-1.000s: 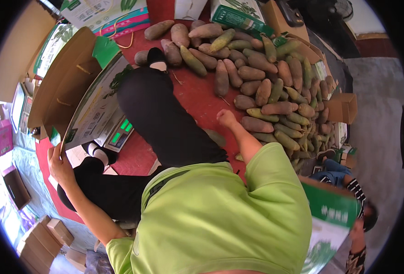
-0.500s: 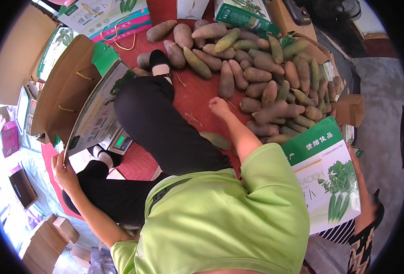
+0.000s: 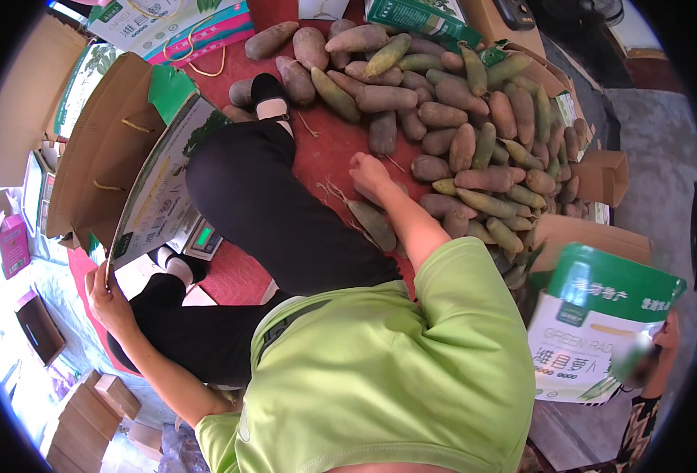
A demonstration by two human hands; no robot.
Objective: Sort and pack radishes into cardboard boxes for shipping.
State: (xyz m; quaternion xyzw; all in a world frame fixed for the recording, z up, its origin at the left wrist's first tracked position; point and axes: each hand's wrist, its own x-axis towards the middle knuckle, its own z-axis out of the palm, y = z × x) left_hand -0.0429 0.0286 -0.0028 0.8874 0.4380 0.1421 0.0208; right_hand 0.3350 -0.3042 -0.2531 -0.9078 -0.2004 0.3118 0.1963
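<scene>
My left hand [image 3: 112, 303] is closed on the lower edge of a printed carton [image 3: 153, 189] that stands open and tilted beside my leg. My right hand [image 3: 370, 176] is low over the red mat, fingers curled. Part of a brownish radish [image 3: 400, 189] shows beside its wrist; whether the fingers grip it is hidden. Close by, a greenish radish with a stringy root [image 3: 374, 226] lies by my thigh. Past the fingertips, a dark radish [image 3: 382, 132] rests at the edge of a large pile of green and brown radishes [image 3: 443, 116].
On the right, a co-worker's hand [image 3: 667, 331] holds a green-and-white carton [image 3: 601, 315]. A scale with a lit display [image 3: 204, 238] sits behind my carton. Printed gift boxes [image 3: 175, 31] stand at the far left, and an open brown carton [image 3: 605, 173] borders the pile.
My right hand has shifted slightly left. A radish that was blurred in motion now rests on the pile's right side. The co-worker's carton has moved right and down. My left hand keeps its hold.
</scene>
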